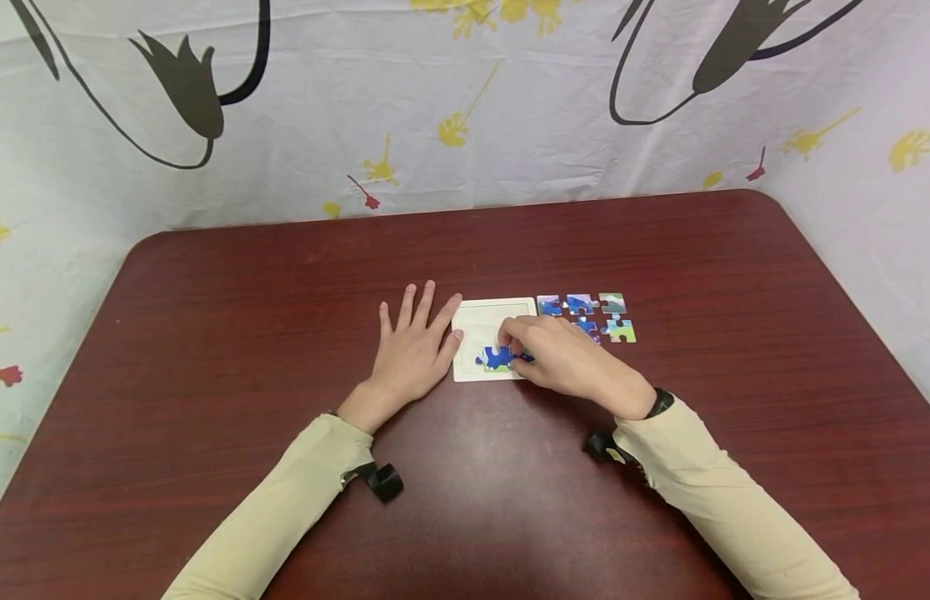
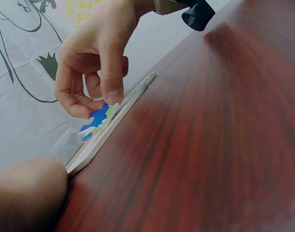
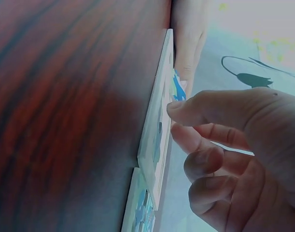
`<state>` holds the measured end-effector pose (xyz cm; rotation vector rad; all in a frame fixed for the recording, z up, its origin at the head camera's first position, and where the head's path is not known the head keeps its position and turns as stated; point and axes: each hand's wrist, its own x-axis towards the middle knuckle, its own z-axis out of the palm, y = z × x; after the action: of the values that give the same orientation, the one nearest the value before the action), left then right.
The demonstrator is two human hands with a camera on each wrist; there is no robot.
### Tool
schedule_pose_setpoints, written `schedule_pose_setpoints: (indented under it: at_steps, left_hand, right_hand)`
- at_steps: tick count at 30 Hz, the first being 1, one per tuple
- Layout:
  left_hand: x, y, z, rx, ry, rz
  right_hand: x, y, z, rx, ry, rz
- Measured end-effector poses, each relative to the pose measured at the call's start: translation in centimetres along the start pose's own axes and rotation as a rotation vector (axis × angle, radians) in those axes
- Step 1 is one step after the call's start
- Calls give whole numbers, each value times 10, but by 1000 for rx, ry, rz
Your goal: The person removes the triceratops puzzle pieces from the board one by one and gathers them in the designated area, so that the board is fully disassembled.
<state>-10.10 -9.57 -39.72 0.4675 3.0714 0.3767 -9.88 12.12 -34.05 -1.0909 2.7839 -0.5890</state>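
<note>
In the head view my left hand [image 1: 411,354] lies palm down on the table with its fingers spread. Its thumb and index fingertip are at the left edge of a pale wooden puzzle tray [image 1: 476,317]. Over the tray's lower part, my right hand [image 1: 566,354] pinches a blue, white and green jigsaw piece [image 1: 498,358] between thumb and fingers. The left wrist view shows this jigsaw piece [image 2: 98,118] tilted up from the tray [image 2: 100,151]. More blue shows beside the right fingertips, partly covered by the hand.
Several loose jigsaw pieces [image 1: 581,304] lie in two rows just right of the tray, some partly behind the right hand. The dark red table [image 1: 285,317] extends around them, and a patterned white cloth [image 1: 510,150] hangs behind its far edge.
</note>
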Motion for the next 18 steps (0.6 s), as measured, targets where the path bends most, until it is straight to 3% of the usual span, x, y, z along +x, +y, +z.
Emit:
schedule_pose_setpoints:
  at_steps: [18]
  left_hand:
    - [-1,1,-2,-10,-1,6]
  right_hand:
    - [-16,21,-32,39,58,1]
